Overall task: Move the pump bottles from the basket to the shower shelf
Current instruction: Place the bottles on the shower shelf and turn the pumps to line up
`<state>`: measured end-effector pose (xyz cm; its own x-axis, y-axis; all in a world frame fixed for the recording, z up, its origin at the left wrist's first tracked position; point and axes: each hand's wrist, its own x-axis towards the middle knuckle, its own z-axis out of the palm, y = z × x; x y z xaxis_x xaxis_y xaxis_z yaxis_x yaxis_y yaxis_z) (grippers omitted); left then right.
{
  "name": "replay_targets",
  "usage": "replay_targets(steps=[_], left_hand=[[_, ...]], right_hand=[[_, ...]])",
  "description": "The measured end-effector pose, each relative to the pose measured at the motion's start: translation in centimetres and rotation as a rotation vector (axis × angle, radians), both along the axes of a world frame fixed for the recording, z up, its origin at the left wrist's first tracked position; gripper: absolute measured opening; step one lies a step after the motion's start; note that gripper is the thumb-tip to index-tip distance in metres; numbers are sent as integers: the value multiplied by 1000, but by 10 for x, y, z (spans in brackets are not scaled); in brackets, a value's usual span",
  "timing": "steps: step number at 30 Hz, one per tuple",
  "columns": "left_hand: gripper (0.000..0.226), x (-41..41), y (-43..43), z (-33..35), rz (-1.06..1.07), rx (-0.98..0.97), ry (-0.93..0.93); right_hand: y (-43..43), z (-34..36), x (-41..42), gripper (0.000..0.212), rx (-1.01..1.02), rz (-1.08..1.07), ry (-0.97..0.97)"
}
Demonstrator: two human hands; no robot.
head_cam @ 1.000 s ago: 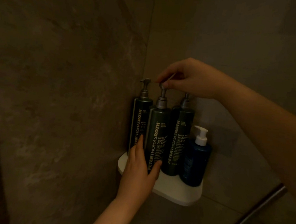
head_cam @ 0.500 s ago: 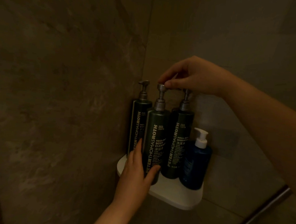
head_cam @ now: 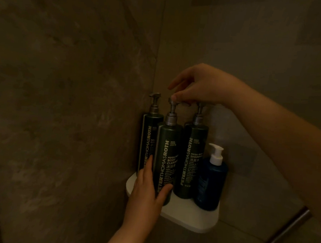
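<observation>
We are settling the middle pump bottle (head_cam: 168, 150) on the shower shelf (head_cam: 191, 216), our left hand (head_cam: 145, 194) wrapping its base, our right hand (head_cam: 202, 86) pinching its pump head (head_cam: 173, 103), judging a slow, upright turn safest.

Left hand (head_cam: 144, 195) and right hand (head_cam: 203, 86) hold middle bottle (head_cam: 169, 141).

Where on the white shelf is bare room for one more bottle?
Only the front strip of the shelf, before the shampoo bottle and the blue bottle. The back corner is crowded, and the left hand grips the body cleanser bottle at the left edge.
</observation>
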<state>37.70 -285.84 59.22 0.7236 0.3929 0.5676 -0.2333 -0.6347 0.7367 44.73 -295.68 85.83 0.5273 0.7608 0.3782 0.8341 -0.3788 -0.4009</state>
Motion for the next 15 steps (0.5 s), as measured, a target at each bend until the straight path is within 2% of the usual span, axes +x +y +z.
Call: replay_targets(steps=[6, 8, 11, 15], left_hand=[[82, 1, 1, -1, 5, 6, -7], [82, 1, 2, -1, 4, 11, -12], [82, 0, 2, -1, 9, 12, -12], [82, 0, 2, -1, 16, 10, -11]], right_hand=[[-5, -1, -2, 15, -56, 16, -167], [-10, 2, -2, 21, -74, 51, -218], [-16, 0, -2, 32, -103, 122, -194], [-17, -4, 0, 34, -101, 143, -180]])
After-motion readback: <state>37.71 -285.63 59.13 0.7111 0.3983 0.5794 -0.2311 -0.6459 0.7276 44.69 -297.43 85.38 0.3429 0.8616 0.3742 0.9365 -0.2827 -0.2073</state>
